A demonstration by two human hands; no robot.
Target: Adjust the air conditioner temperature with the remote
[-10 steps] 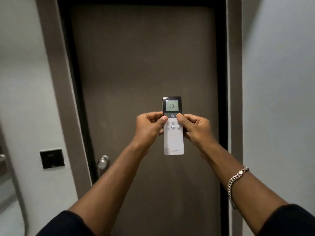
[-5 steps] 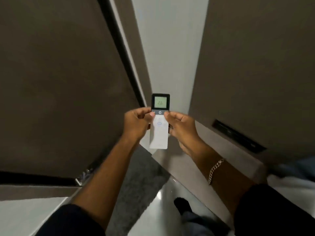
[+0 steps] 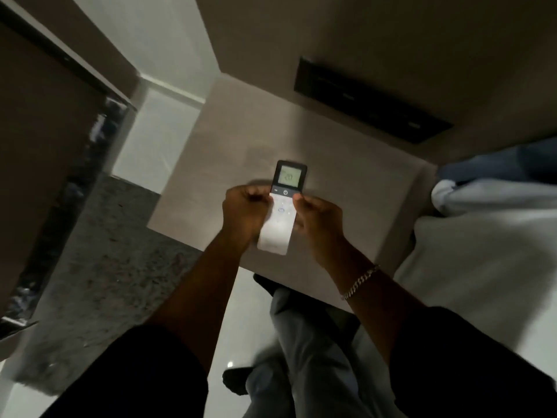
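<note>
Head view: motion blur is smearing the frame; the digits on the remote (image 3: 278, 208) screen are showing too faintly to read with certainty, and your fingers are hiding behind its white body. You are holding the remote upright out in front of you, over a pale cabinet top (image 3: 346, 191); your left hand (image 3: 244, 214) is closing on its left edge, your right hand (image 3: 319, 221) on its right, thumbs lying beside the buttons.
</note>
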